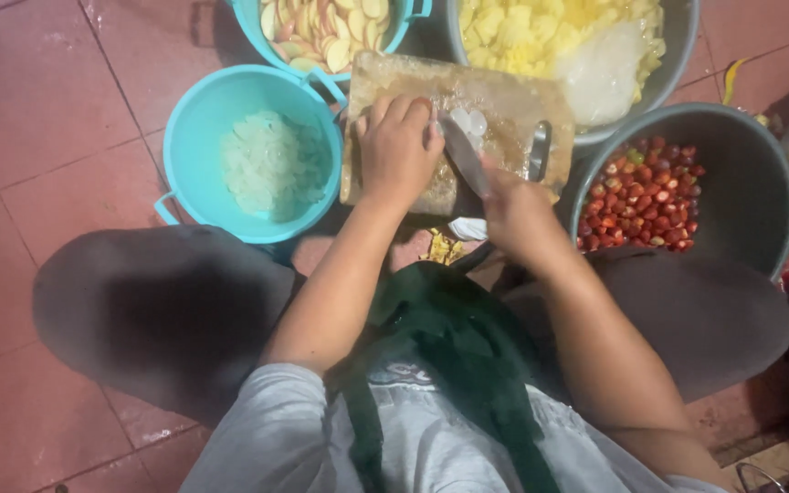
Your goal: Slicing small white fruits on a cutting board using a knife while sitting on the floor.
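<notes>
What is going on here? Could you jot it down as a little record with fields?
Setting: red tiled floor, person seated
Left hand: pressing pale food onto a wooden cutting board
Right hand: gripping a knife, blade on the board
Pale slices: beside the blade
Left of board: turquoise bucket of whitish slices
Right of board: grey bowl of small red pieces
Behind board: tub of yellow chunks

turquoise tub (pixel 195 128) – pale slices | grey basin (pixel 751 173) – red chillies (pixel 641 196) | brown board (pixel 504 100)
</notes>
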